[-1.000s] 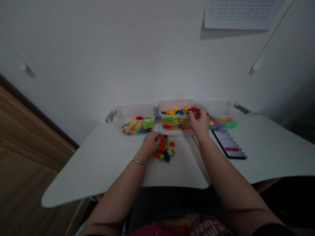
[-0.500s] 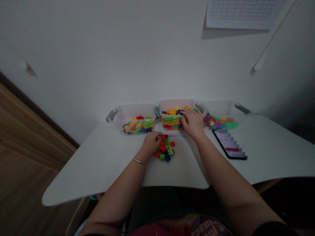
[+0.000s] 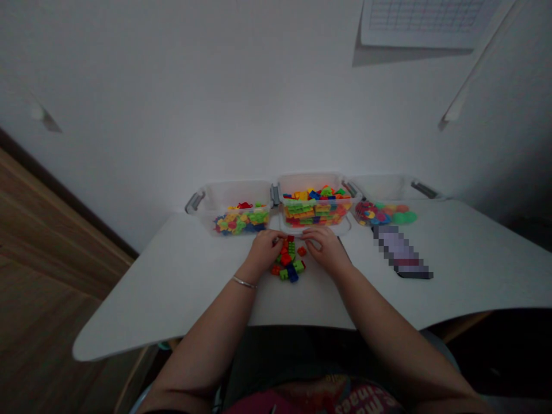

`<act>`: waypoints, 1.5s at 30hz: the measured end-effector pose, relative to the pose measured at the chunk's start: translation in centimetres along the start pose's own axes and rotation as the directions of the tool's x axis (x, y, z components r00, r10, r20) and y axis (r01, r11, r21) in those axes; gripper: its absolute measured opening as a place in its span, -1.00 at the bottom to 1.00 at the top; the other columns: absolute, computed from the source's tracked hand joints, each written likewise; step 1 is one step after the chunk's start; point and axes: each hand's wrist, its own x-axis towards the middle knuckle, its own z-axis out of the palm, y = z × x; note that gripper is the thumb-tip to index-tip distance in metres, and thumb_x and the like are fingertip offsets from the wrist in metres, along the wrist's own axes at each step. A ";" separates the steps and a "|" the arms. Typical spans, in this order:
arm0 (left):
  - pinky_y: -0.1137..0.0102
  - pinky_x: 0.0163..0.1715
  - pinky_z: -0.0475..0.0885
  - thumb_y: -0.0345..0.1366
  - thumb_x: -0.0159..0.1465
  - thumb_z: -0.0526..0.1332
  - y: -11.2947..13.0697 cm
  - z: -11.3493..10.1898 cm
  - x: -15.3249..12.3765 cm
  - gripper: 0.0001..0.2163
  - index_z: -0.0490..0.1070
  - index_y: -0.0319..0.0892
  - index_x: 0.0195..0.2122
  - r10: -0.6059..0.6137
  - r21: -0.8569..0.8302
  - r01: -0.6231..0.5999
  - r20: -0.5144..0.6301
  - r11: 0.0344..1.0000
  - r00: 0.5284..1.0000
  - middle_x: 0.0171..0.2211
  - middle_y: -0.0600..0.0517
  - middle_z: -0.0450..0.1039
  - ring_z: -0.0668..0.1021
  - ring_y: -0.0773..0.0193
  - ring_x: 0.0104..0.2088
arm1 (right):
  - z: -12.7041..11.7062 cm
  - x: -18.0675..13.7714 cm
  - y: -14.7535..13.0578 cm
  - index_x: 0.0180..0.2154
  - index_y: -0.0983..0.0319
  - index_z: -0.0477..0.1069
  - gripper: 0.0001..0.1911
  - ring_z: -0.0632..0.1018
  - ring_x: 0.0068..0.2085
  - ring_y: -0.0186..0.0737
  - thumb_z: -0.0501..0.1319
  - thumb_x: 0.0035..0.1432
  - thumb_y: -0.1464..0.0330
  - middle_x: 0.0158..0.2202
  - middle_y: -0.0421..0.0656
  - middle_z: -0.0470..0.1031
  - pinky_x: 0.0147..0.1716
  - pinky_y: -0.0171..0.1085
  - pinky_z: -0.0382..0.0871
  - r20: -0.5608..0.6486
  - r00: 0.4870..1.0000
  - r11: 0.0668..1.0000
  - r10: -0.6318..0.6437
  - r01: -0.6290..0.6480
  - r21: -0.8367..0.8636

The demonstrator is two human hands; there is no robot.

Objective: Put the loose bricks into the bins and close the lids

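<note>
My left hand is curled at the left edge of a small heap of plastic building blocks, its fingertips closed on a reddish block partly hidden by them. Red, green, orange and dark blue pieces make up the heap. A single orange block lies just right of it. Across from the left hand, my right hand hovers low over the table, fingers bent toward the heap; anything between thumb and fingertips is too small to make out. Behind both hands stands a clear box filled with colourful blocks.
A second clear box with small colourful pieces stands on the left; a third box with round and mixed pieces is on the right. A phone lies on the white table. The wall rises behind the boxes.
My right hand has come out of the middle box and moved down and left to the heap. My left hand has stayed in nearly the same spot.
</note>
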 end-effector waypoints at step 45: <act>0.24 -0.03 0.42 -0.44 0.20 0.14 -0.2 -0.6 -0.4 -0.79 0.56 -0.18 -0.22 -0.003 -0.002 0.003 0.024 1.000 1.000 -0.23 -0.04 0.60 0.56 0.17 -0.16 | -3.5 7.3 -0.2 -0.23 0.18 0.49 -0.78 0.51 -0.02 -0.12 0.08 0.20 0.35 -0.08 -0.07 0.55 0.04 -0.04 0.34 -0.458 0.881 0.992 0.120 -0.128 0.012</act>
